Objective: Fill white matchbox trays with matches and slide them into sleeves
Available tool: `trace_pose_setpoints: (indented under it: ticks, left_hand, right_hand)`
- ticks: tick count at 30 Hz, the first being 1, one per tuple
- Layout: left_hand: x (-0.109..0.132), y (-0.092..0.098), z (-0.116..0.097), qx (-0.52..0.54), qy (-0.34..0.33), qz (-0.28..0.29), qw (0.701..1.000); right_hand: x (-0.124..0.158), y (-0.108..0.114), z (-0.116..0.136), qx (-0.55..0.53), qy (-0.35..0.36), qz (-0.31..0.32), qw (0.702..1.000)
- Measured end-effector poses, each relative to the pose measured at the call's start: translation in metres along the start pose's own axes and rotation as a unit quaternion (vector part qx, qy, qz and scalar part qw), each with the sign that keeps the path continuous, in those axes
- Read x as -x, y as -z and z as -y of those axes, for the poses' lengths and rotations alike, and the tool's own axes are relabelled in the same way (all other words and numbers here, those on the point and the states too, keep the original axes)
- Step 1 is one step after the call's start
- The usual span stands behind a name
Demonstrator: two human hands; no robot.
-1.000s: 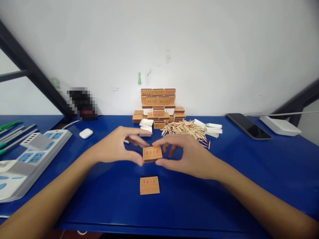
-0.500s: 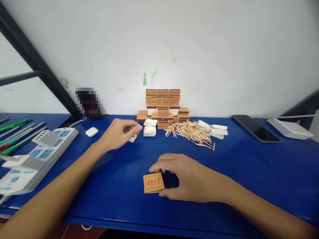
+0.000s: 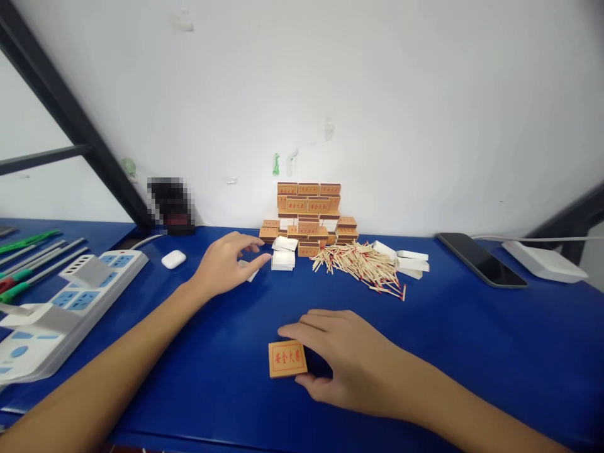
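Note:
My right hand (image 3: 346,362) has its thumb and fingers around the right side of an orange matchbox (image 3: 287,359), which has red characters on top, near the front of the blue table. Further back on the left, my left hand (image 3: 231,264) is open, thumb and fingers apart. Its fingertips are close to white matchbox trays (image 3: 283,259) piled one on another. Another white piece (image 3: 253,275) is partly hidden behind the left hand. To the right of these trays is a heap of loose matches (image 3: 361,265) with red heads.
Stacked matchboxes (image 3: 309,204) stand against the wall. More white trays (image 3: 413,261) lie right of the matches, then a phone (image 3: 481,259) and a white box (image 3: 545,261). At left are a white earbud case (image 3: 173,258), a power strip (image 3: 108,283) and green-handled tools (image 3: 42,274).
The view has tilted up a little, so the scene sits lower. My left fingers have spread wider beside the white trays. The right hand stays at the matchbox, which looks slightly turned.

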State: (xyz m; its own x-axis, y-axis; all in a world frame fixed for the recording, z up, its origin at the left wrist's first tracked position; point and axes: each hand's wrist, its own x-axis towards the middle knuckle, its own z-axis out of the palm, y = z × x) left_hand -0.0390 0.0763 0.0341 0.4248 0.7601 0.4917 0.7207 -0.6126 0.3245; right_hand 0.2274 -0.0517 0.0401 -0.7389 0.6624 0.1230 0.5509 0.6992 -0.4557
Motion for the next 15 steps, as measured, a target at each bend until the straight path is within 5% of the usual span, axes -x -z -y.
trace_pose_setpoints:
  ticks: [5, 15]
  left_hand:
    - [-0.001, -0.008, -0.001, -0.005, -0.062, 0.011, 0.998]
    - [-0.001, -0.018, 0.002, -0.018, -0.078, 0.017, 0.997]
  right_hand:
    - [-0.004, -0.006, -0.004, 0.013, -0.002, -0.014, 1.0]
    - [-0.011, 0.0, -0.018, -0.011, -0.016, -0.074, 0.997]
